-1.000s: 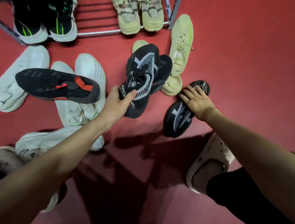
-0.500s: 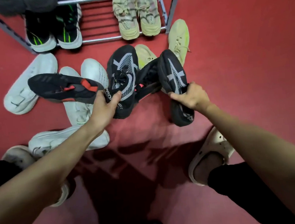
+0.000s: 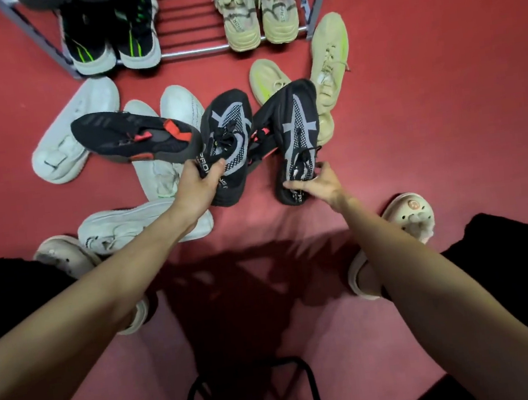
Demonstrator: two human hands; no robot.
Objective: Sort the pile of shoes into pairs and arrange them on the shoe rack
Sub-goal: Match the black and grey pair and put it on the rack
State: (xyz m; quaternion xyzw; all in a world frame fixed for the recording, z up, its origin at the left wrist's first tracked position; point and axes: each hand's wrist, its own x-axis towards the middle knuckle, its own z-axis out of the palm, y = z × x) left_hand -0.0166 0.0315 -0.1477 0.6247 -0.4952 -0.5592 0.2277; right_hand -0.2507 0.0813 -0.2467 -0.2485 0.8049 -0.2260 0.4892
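My left hand [image 3: 200, 187] grips the heel of a black sneaker with grey mesh [image 3: 228, 131]. My right hand [image 3: 318, 182] holds the heel of its matching black and grey sneaker [image 3: 296, 120], toe pointing away. Both shoes are side by side above the red floor. The metal shoe rack [image 3: 193, 51] stands ahead. Its bottom shelf carries a black and green pair [image 3: 112, 36] on the left and a beige striped pair [image 3: 254, 13] on the right.
On the floor lie a black and red sneaker [image 3: 130, 137], several white sneakers [image 3: 64, 133], and two yellow-green sneakers [image 3: 329, 60]. Another black and red shoe shows partly between the held pair. My feet in pale clogs [image 3: 412, 215] flank a black stool frame [image 3: 252, 395].
My right hand lifted the second black and grey sneaker off the floor and turned it upright beside the one in my left hand. The view tilted up slightly towards the rack.
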